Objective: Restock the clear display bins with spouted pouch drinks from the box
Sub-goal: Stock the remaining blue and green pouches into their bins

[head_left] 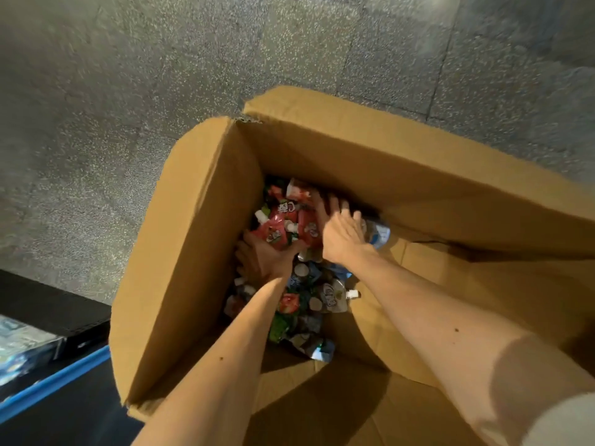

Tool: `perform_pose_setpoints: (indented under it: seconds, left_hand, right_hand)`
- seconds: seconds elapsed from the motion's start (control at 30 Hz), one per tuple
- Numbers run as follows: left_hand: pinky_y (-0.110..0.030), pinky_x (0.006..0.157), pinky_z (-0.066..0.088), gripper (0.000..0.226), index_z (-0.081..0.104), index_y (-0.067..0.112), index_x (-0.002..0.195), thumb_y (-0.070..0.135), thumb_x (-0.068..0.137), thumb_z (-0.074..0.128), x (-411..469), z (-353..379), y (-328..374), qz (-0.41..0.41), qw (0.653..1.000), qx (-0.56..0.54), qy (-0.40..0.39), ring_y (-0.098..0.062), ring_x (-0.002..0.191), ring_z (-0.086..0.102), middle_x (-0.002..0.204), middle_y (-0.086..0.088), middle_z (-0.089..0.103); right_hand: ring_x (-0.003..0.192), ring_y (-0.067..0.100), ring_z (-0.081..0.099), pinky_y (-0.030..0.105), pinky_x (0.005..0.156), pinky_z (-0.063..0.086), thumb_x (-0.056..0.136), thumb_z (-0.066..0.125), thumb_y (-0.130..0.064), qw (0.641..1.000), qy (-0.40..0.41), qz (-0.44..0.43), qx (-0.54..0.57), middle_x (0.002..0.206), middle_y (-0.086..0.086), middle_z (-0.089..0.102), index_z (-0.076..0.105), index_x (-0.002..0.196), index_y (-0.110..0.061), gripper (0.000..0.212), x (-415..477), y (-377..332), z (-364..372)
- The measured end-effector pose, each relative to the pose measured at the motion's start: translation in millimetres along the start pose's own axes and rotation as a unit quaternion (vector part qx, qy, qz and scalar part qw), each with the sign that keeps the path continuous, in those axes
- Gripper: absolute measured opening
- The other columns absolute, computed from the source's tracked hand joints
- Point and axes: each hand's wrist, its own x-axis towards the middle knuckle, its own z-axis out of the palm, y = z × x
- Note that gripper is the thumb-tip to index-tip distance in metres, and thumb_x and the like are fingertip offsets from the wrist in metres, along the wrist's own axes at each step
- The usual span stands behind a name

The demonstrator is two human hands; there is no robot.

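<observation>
Both hands are down in the cardboard box (199, 239). The left hand (269, 259) cups a bunch of red pouches (280, 231) from below. The right hand (343, 236) rests on them, fingers spread wide. More pouch drinks (309, 304) lie underneath.

This seems to be a shop. Around the left hand (267, 257) stands a big carton (193, 252) full of mixed pouches (280, 220), bulk stock. Beyond it lies a speckled tile floor (128, 91). Far left of the hand, a dark shelf (48, 304) with a blue edge (54, 383) holds packed goods (19, 346).
</observation>
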Motion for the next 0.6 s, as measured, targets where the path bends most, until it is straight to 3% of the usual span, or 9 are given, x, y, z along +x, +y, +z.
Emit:
perform_pose_setpoints:
  seconds: [0.07, 0.13, 0.23, 0.33, 0.43, 0.5, 0.6]
  left_hand:
    - [-0.051, 0.108, 0.029, 0.098, 0.040, 0.006, 0.137, 0.059, 0.067, 0.083, 1.5, 6.4, -3.8, 0.029, 0.999, 0.026, 0.017, -0.037, 0.134, 0.036, 0.142, -0.020, 0.042]
    - [-0.052, 0.104, 0.037, 0.088, 0.041, 0.006, 0.132, 0.057, 0.072, 0.080, 0.7, 12.5, -9.5, 0.060, 0.997, 0.039, 0.026, -0.040, 0.128, 0.041, 0.137, -0.021, 0.044]
    - [-0.050, 0.094, 0.048, 0.078, 0.035, 0.011, 0.133, 0.043, 0.078, 0.080, 4.9, 12.6, -9.7, 0.054, 0.998, -0.019, -0.011, -0.040, 0.120, 0.054, 0.134, -0.019, 0.051]
    - [-0.044, 0.087, 0.047, 0.069, 0.031, 0.013, 0.140, 0.033, 0.089, 0.073, 10.0, 4.2, -2.2, 0.049, 0.998, -0.020, -0.021, -0.040, 0.120, 0.055, 0.134, -0.019, 0.053]
    - [-0.036, 0.080, 0.046, 0.053, 0.037, 0.013, 0.131, 0.022, 0.091, 0.071, 7.3, -2.2, -3.3, 0.064, 0.998, -0.028, -0.009, -0.037, 0.112, 0.060, 0.125, -0.016, 0.059]
    - [-0.033, 0.076, 0.046, 0.049, 0.039, 0.014, 0.125, 0.021, 0.089, 0.072, 4.4, -6.6, -8.2, 0.064, 0.996, -0.052, -0.021, -0.034, 0.104, 0.063, 0.114, -0.012, 0.062]
    - [-0.033, 0.076, 0.045, 0.052, 0.041, 0.016, 0.123, 0.021, 0.085, 0.075, -1.2, -22.4, -12.5, 0.066, 0.992, -0.084, -0.073, -0.025, 0.096, 0.060, 0.098, 0.002, 0.056]
  right_hand:
    - [0.140, 0.039, 0.024, 0.050, 0.112, 0.027, 0.082, 0.071, -0.023, 1.000, -0.004, 0.027, 0.007, 0.157, 0.022, 0.014, -0.005, 0.157, -0.008, 0.107, 5.3, 3.2, 3.3]
    - [0.143, 0.039, 0.019, 0.051, 0.116, 0.020, 0.083, 0.070, -0.022, 0.999, -0.027, 0.037, 0.017, 0.158, 0.024, 0.010, -0.005, 0.156, -0.008, 0.106, 9.1, 6.0, 4.1]
    - [0.141, 0.042, 0.024, 0.052, 0.115, 0.025, 0.078, 0.075, -0.016, 0.995, -0.021, 0.042, 0.085, 0.155, 0.026, 0.013, 0.010, 0.153, -0.009, 0.100, 7.9, 7.4, 7.1]
    - [0.129, 0.043, 0.042, 0.049, 0.107, 0.036, 0.077, 0.072, -0.007, 0.990, 0.026, 0.040, 0.131, 0.144, 0.023, 0.033, 0.025, 0.148, -0.009, 0.085, 1.6, 8.4, 12.5]
    - [0.119, 0.041, 0.052, 0.048, 0.102, 0.039, 0.081, 0.060, -0.001, 0.985, 0.055, 0.044, 0.159, 0.130, 0.018, 0.051, 0.039, 0.140, -0.010, 0.063, -6.0, 11.1, 14.6]
    - [0.114, 0.041, 0.057, 0.048, 0.097, 0.043, 0.082, 0.058, -0.002, 0.975, 0.080, 0.057, 0.198, 0.122, 0.017, 0.059, 0.046, 0.132, -0.008, 0.052, -10.4, 14.5, 11.6]
    - [0.110, 0.038, 0.061, 0.041, 0.089, 0.046, 0.082, 0.068, -0.015, 0.952, 0.087, 0.091, 0.278, 0.117, 0.016, 0.066, 0.049, 0.131, -0.014, 0.053, -21.4, 20.4, 4.2]
